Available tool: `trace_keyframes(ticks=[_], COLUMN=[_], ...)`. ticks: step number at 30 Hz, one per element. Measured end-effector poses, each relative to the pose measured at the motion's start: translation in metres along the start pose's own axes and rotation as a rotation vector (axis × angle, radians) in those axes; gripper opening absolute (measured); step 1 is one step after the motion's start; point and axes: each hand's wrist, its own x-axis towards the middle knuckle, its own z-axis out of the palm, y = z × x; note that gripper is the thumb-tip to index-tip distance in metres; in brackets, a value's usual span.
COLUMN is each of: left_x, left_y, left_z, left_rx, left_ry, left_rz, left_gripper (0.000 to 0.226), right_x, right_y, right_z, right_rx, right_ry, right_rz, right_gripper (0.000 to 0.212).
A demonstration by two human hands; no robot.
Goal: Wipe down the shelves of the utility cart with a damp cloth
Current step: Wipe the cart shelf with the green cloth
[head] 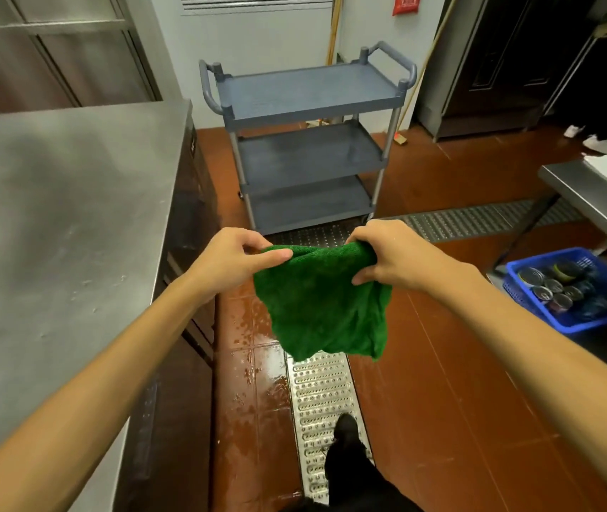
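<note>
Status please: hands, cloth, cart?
Left hand and right hand hold green cloth, hanging in air. Utility cart ahead, untouched. Wet floor tiles between.

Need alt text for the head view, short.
The left hand and right hand hold a green cloth up by its top edge over a wet tiled floor. Ahead stands a grey three-shelf utility cart, with a steel counter at left.
</note>
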Motion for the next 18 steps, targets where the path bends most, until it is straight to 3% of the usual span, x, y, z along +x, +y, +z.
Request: trace_keyframes(ticks=[6,13,18], left_x=[0.074,0.183,0.246], left_y=[-0.017,-0.008,0.006], left_z=[-0.019,-0.023,-0.039], left_rx=[0.165,0.342,0.446], left_ry=[0.189,0.222,0.201], left_rz=[0.129,0.210,0.298], left_gripper=[0.035,0.032,0.041], right_x=[0.070,0.146,0.196], right_y=[0.050,0.117,0.169], right_z=[-0.013,-0.040,-0.067], right_rx=[0.018,-0.087,0.147], right_ry=[-0.002,0.006,-0.072], right_rz=[0.020,0.037,0.049], right_gripper=[0.053,0.051,0.063])
